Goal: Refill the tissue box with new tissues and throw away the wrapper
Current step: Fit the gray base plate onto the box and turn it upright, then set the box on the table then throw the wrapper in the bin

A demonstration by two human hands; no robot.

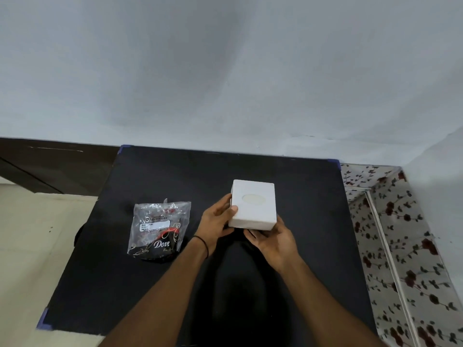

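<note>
Tissue box [253,205], white and cube-shaped with an oval opening on top, sits in both my hands above the middle of the black mat [288,284]. My left hand [217,221] grips its left side, thumb pressed over the top edge. My right hand [271,240] cups the near bottom corner from below, fingers under the base. Well to the left, apart from the box, the clear plastic tissue pack [159,229] lies flat on the mat, with a label and the word Dove showing. A thin black band [203,244] circles my left wrist. Flowered cloth [400,234] runs beside the mat's right edge.
</note>
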